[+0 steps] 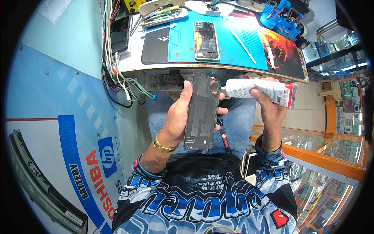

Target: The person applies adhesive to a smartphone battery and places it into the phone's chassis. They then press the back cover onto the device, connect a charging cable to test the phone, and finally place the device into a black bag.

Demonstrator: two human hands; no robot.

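Observation:
Above my lap, my left hand (pixel 180 114) grips a black phone back cover (pixel 201 117) by its edges, inner side up, with the camera cutout at the far end. My right hand (pixel 269 104) is wrapped round a white and red glue tube (pixel 243 88), held level. Its nozzle points left and meets the cover's right edge near the camera cutout; whether glue is coming out is too small to tell. On the bench beyond, a phone with its back off (pixel 206 42) lies on a blue repair mat (pixel 179 46), its inner parts showing.
A white stick-like tool (pixel 243 46) lies on the mat's right side, and a syringe (pixel 269 52) sits farther right. Cables (pixel 134 84) hang off the bench's left edge near a dark phone (pixel 119 34). A tool case (pixel 165 16) and a blue tool holder (pixel 278 23) stand behind.

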